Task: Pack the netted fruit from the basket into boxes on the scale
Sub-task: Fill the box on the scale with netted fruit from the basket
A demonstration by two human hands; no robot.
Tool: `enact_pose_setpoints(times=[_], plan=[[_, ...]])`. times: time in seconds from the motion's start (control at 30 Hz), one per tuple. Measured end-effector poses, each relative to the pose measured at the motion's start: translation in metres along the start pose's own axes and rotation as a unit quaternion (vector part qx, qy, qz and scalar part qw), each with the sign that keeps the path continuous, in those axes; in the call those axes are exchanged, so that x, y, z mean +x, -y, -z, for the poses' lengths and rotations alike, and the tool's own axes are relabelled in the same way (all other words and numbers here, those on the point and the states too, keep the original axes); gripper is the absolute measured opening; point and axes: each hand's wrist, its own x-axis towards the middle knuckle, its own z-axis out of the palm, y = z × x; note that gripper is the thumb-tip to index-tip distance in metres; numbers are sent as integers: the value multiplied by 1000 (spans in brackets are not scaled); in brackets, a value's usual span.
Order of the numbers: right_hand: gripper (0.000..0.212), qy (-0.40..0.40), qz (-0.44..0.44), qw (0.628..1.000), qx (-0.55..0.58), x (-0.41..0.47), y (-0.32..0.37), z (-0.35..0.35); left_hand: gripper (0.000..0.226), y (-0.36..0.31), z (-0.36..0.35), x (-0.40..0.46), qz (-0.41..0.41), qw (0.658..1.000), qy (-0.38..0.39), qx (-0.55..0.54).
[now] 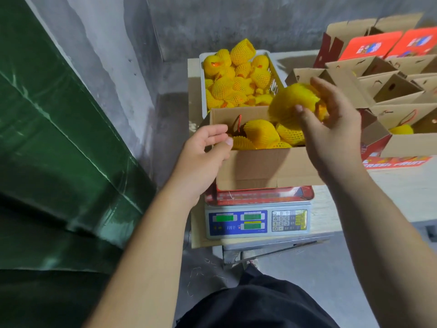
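Grey concrete walls back a pale worktop (pixel 402 185) carrying a white basket (pixel 275 74) heaped with netted fruit, with an open box (pixel 257 166) on the scale (pixel 257 221) just before it. Left hand (pixel 208 152) grips the box's near-left corner; right hand (pixel 331 124) holds one netted fruit (pixel 293 100) above the box

box (pixel 260 166) on scale (pixel 257 221); basket (pixel 202 91) behind; more boxes (pixel 387 91) to right.

"FRESH FRUIT" on red box (pixel 397 162); digits 0–9 on scale keypad (pixel 281 220).
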Motion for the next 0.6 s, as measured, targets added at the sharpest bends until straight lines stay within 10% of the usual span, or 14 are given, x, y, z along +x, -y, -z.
enact_pose_setpoints(times=[0.13,0.6], plan=[[52,156,-22,972,-175,10,-22,10,26,1,-1,1,9,1000,-3,18],[34,151,-66,985,-51,-20,-25,-7,24,1,-4,-1,1,998,8,63]])
